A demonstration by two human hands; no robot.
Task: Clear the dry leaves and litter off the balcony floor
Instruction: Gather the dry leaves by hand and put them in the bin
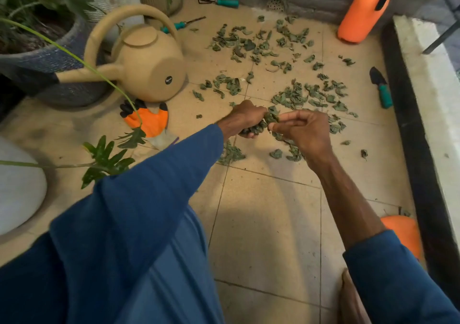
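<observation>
Dry green leaves (296, 94) lie scattered over the beige tiled balcony floor (263, 224), thickest in the middle and toward the back wall. My left hand (245, 119) grips a bunch of leaves (266, 122) above the floor. My right hand (303, 129) is right beside it, its fingers curled and pinching the same bunch from the right. A few leaves (231, 153) lie on the tiles just below both hands.
A tan watering can (146, 59) lies on its side at the left, an orange glove (149, 120) below it. Potted plants (49, 49) crowd the left. An orange sprayer (363, 12) stands at the back right. A trowel (380, 87) lies by the raised ledge (428, 99). A hand rake (219, 1) lies at the back.
</observation>
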